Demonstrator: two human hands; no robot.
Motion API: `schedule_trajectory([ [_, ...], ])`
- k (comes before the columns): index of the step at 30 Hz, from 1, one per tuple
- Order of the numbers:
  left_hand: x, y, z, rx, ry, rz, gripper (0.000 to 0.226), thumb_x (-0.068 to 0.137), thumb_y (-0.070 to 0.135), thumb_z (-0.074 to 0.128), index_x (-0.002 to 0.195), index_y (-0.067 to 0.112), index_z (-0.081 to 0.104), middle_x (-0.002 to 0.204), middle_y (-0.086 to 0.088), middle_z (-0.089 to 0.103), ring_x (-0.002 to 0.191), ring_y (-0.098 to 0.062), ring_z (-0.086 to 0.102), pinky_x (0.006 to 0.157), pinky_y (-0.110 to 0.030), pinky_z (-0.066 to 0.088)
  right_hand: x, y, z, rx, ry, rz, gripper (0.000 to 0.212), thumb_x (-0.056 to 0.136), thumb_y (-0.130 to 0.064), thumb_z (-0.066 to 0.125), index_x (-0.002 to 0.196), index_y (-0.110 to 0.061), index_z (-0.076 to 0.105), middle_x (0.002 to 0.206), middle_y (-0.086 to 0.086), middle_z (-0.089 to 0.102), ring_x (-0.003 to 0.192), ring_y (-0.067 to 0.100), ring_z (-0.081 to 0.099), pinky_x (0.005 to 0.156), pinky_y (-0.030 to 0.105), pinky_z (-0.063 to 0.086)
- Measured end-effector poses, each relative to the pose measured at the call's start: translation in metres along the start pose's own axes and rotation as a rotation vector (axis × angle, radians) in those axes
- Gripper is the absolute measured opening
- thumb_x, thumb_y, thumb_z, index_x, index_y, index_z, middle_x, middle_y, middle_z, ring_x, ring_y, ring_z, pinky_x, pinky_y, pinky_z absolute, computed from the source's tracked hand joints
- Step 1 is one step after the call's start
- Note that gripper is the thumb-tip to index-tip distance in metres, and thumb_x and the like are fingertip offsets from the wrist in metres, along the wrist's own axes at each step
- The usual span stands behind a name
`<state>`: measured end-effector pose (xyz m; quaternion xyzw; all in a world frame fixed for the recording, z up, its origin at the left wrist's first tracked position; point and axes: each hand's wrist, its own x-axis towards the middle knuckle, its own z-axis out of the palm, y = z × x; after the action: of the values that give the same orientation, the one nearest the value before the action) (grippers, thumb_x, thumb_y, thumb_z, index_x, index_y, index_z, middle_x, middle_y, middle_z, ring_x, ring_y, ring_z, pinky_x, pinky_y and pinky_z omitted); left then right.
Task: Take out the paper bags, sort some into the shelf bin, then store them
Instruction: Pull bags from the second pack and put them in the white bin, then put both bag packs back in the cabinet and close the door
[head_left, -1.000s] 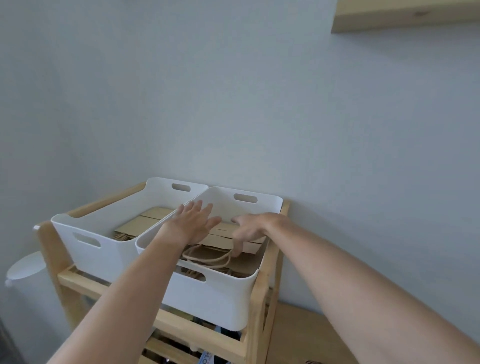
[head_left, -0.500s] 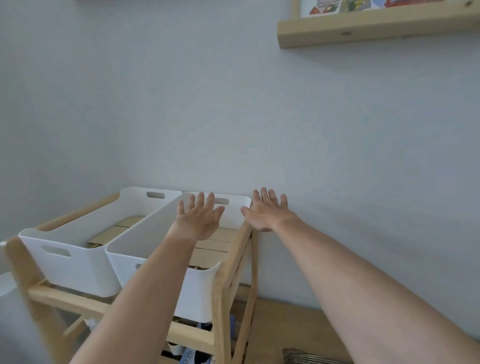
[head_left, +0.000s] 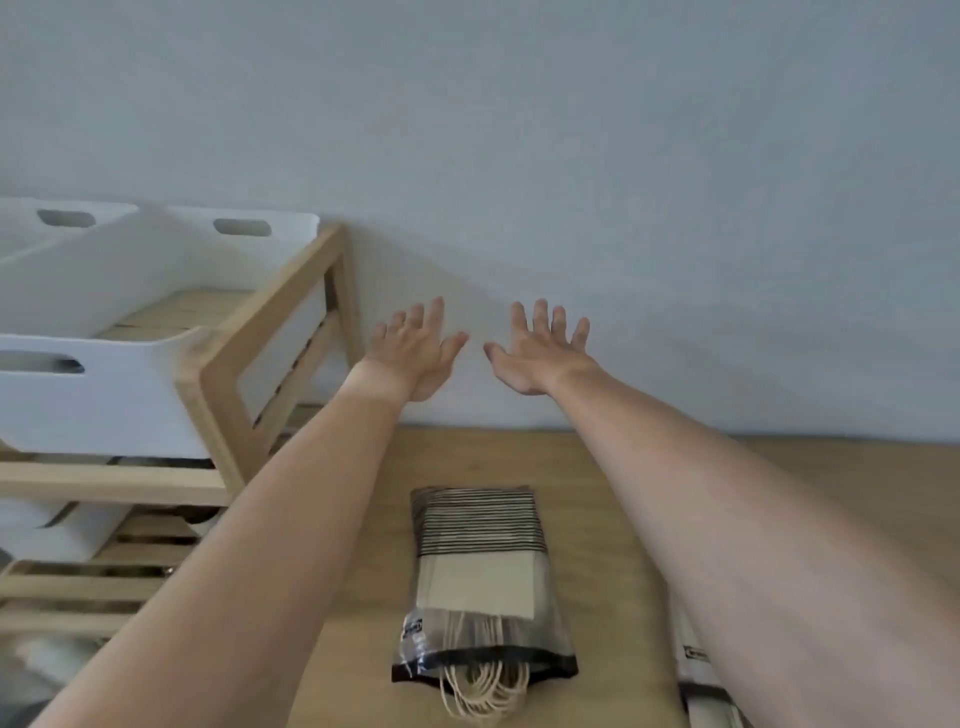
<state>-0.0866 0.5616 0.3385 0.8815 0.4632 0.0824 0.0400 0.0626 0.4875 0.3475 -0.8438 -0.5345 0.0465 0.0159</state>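
Both hands spread, holding nothing

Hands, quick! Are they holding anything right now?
Left hand: open, fingers spread, holding nothing.
Right hand: open, fingers spread, holding nothing.

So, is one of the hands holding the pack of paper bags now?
No, the left hand and right hand are open above the pack of paper bags.
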Motion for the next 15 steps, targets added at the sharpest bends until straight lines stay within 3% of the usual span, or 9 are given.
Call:
schedule_trajectory([
  [5,-0.054,0.012,0.111,-0.052,-0.198,-0.103,0.07,0.102,0.056,0.016,0.158,0.019,-0.004,0.166,-0.013,0.002,0.151,-0.037,0.007,0.12,-0.053,0.008,-0.042,0.049,0.099,0.029,-0.189,0.081,0.08,0.099,-0.064,0.02,0.159,-0.022,-0.013,0.164,0.015,-0.02,0.151,0.038,-0.016,0.118,0.06,-0.01],
  [10,-0.116,0.016,0.196,-0.106,-0.359,-0.331,0.074,0.102,0.055,0.024,0.157,0.022,-0.011,0.164,-0.019,-0.01,0.15,-0.044,0.001,0.12,-0.056,0.01,-0.105,0.062,0.181,0.143,-0.373,0.073,0.087,0.092,-0.077,0.021,0.157,-0.033,-0.014,0.163,0.014,-0.023,0.151,0.04,-0.013,0.118,0.059,-0.009],
  [13,-0.152,0.024,0.229,-0.163,-0.383,-0.396,0.075,0.102,0.051,0.028,0.157,0.016,-0.008,0.162,-0.024,-0.002,0.148,-0.045,0.009,0.117,-0.056,0.016,-0.139,0.059,0.216,0.189,-0.429,0.032,0.085,0.09,-0.079,0.025,0.154,-0.042,-0.018,0.163,0.013,-0.025,0.151,0.043,-0.007,0.12,0.059,-0.001],
  [15,-0.174,0.03,0.246,-0.244,-0.281,-0.407,0.072,0.102,0.046,0.034,0.158,0.013,0.003,0.159,-0.026,0.017,0.143,-0.044,0.024,0.113,-0.057,0.025,-0.159,0.057,0.233,0.257,-0.446,0.035,0.082,0.092,-0.076,0.026,0.152,-0.046,-0.02,0.164,0.013,-0.023,0.151,0.044,0.0,0.118,0.059,0.006],
])
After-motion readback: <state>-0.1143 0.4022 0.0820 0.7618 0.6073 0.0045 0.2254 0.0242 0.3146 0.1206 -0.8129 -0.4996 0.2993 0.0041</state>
